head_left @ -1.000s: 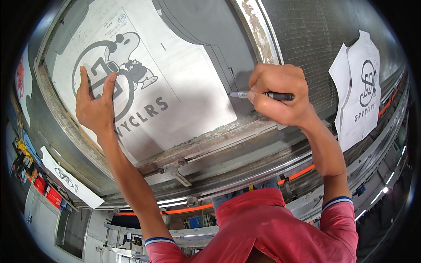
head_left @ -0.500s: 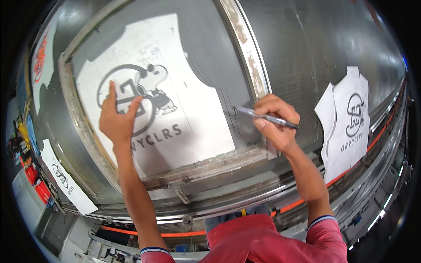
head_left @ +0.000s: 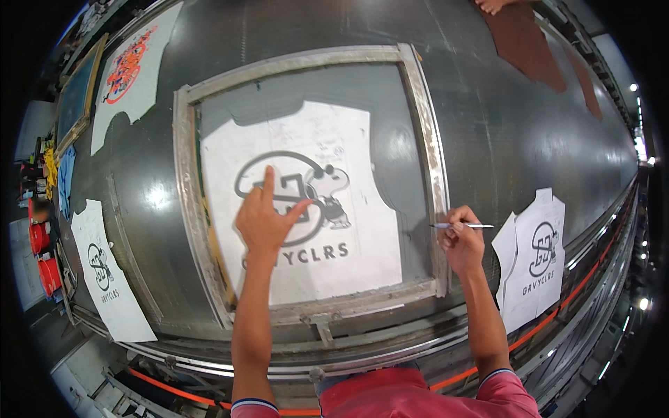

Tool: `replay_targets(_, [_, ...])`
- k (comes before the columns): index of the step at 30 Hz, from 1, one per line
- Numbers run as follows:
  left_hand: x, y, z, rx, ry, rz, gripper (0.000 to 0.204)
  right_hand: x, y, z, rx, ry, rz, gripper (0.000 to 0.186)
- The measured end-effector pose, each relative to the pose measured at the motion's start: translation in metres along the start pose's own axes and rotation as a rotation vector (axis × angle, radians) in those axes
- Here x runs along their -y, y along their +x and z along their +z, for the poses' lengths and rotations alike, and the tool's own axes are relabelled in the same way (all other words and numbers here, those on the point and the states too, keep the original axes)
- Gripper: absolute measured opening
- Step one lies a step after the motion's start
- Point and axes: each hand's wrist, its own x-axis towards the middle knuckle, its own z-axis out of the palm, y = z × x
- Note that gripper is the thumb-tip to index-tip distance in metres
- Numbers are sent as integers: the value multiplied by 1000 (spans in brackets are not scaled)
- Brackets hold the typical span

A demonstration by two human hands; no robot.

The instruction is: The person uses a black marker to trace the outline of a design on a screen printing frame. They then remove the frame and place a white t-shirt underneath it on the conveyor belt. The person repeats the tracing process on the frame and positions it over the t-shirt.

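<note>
My left hand (head_left: 263,223) lies on a white paper pattern (head_left: 355,272) with a grey cartoon-dog logo and lettering, its index finger and thumb spread over the logo. The paper sits within a metal screen frame (head_left: 425,104), on a grey inner surface (head_left: 411,181) marked with dark curved outlines. My right hand (head_left: 461,247) is closed on a slim pen (head_left: 481,226) at the frame's right rail, the pen held nearly level, its tip pointing left over the grey margin beside the paper.
Printed paper patterns flank the frame, left (head_left: 132,313) and right (head_left: 529,303), on the long metal table (head_left: 571,160). A pale piece with orange print (head_left: 146,97), red bins (head_left: 49,275) and rails line the sides. Another person's hand (head_left: 488,5) touches brown fabric (head_left: 523,49) at top right.
My view has shifted, showing more table, the brown fabric and another person's hand. My left hand stays on the logo; my right hand's pen has tilted nearer level beside the rail.
</note>
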Motion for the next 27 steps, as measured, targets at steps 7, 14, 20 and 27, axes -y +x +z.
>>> replay_targets(7, [4,4,2,-89,-65,65,92,-12,50,70,-132,71,-96,8])
replay_targets(14, [5,4,4,-100,-231,-49,66,-70,121,192,-68,78,-76,7])
replay_targets(20, [12,5,-5,-81,-392,-116,44,-122,150,279,-10,9,-191,5])
replay_targets(27, [36,0,-28,98,-473,-117,47,-143,154,282,19,-46,-293,3])
